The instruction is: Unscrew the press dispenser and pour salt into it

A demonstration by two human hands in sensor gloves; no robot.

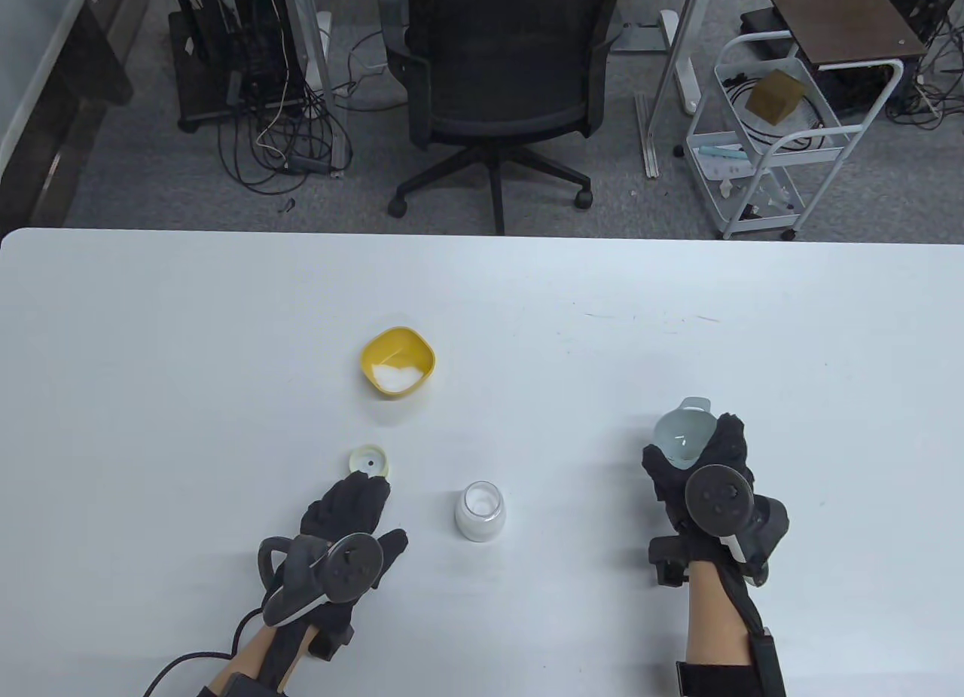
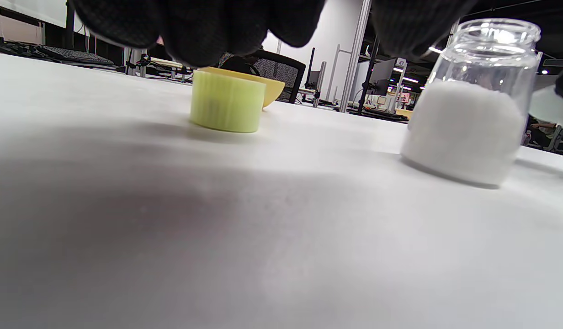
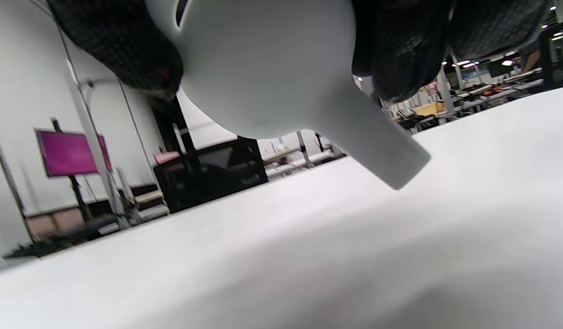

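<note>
A clear glass jar [image 1: 480, 510] with its mouth open stands on the white table, mostly full of white salt; it also shows in the left wrist view [image 2: 469, 114]. A yellow-green screw cap [image 1: 370, 461] lies to its left on the table, and shows in the left wrist view [image 2: 226, 103]. My left hand [image 1: 361, 493] is open with its fingertips right at the cap; I cannot tell if they touch it. My right hand [image 1: 693, 450] holds a pale grey funnel [image 1: 681, 435] above the table to the right of the jar, its spout [image 3: 382, 155] slanting down.
A yellow bowl [image 1: 398, 362] with some white salt in it sits behind the cap, and shows in the left wrist view [image 2: 273, 89]. An office chair [image 1: 497, 87] and a white cart [image 1: 776, 139] stand beyond the table's far edge.
</note>
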